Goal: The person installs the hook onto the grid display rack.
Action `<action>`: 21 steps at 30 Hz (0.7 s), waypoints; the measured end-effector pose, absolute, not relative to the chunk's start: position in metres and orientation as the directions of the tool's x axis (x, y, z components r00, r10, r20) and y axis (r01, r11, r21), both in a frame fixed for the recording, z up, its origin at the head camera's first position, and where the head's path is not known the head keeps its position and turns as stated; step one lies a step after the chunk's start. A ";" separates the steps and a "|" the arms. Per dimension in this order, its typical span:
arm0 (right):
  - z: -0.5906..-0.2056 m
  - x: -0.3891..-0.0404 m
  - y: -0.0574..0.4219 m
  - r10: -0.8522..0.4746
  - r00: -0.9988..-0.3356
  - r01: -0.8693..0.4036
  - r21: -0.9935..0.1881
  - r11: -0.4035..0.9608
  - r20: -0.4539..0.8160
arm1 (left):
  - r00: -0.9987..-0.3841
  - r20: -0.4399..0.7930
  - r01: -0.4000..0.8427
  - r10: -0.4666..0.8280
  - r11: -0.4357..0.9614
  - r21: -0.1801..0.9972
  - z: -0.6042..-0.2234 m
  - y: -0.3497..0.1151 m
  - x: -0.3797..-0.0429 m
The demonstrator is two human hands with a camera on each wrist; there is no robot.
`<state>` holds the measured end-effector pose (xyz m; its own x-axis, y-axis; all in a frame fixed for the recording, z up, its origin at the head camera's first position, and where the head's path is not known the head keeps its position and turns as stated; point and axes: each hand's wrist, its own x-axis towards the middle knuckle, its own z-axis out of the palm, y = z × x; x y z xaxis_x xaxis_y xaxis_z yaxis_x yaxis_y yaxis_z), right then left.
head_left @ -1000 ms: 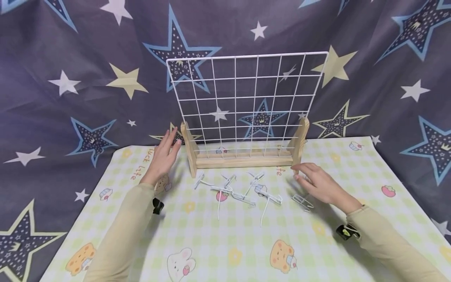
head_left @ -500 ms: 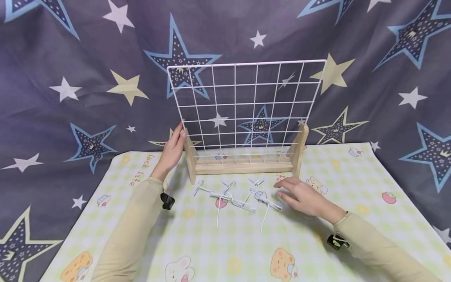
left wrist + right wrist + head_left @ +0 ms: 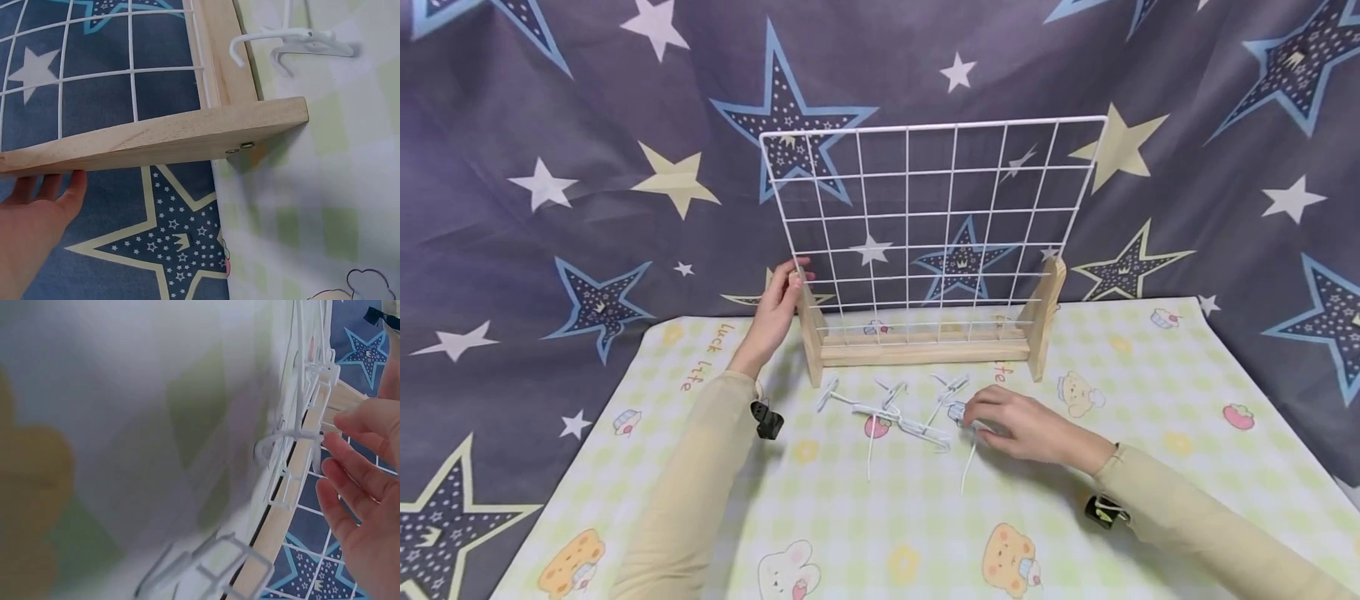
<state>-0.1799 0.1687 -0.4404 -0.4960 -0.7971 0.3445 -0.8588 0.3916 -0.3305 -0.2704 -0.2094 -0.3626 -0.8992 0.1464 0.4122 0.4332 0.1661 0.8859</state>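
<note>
A white wire grid panel [image 3: 907,192] stands upright in a wooden base [image 3: 925,353] with two side supports. My left hand [image 3: 772,312] grips the upper end of the left side support [image 3: 812,346]; its fingers pass behind the wood, also in the left wrist view. My right hand [image 3: 1022,425] is low over the cloth, its thumb and fingers around one white wire hook [image 3: 968,467] without visibly closing on it. The right wrist view shows the fingertips beside that hook [image 3: 294,434]. Several more white wire hooks [image 3: 891,412] lie tangled left of it.
Another hook [image 3: 219,569] lies nearer the right wrist camera, hidden under the hand in the head view. A checked cloth [image 3: 850,508] with printed figures covers the table. Close behind the grid hangs a dark star-patterned curtain [image 3: 647,242].
My left hand has moved right, from beside the stand onto its left support. My right hand has moved left from the right support down to a wire hook. The stand stays put.
</note>
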 end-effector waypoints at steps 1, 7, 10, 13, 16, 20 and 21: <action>-0.441 -0.180 0.167 -0.801 -0.492 -0.860 -0.332 0.387 0.342 | -0.898 0.414 0.434 0.148 0.150 0.888 -0.365 -0.210 -0.273; -0.442 -0.182 0.164 -0.807 -0.512 -0.839 -0.373 0.396 0.295 | -0.895 0.423 0.438 0.138 0.105 0.893 -0.383 -0.213 -0.286; -0.443 -0.182 0.166 -0.801 -0.540 -0.816 -0.394 0.423 0.259 | -0.889 0.438 0.452 0.136 0.099 0.887 -0.386 -0.211 -0.288; -0.443 -0.182 0.168 -0.782 -0.576 -0.792 -0.399 0.463 0.236 | -0.888 0.442 0.455 0.129 0.099 0.885 -0.386 -0.209 -0.288; -0.442 -0.182 0.170 -0.766 -0.603 -0.777 -0.380 0.502 0.222 | -0.895 0.430 0.442 0.120 0.101 0.892 -0.386 -0.208 -0.286; -0.441 -0.182 0.170 -0.762 -0.610 -0.779 -0.342 0.526 0.217 | -0.903 0.414 0.425 0.112 0.098 0.900 -0.385 -0.209 -0.285; -0.441 -0.182 0.170 -0.761 -0.611 -0.780 -0.332 0.530 0.220 | -0.904 0.413 0.423 0.114 0.095 0.901 -0.385 -0.209 -0.285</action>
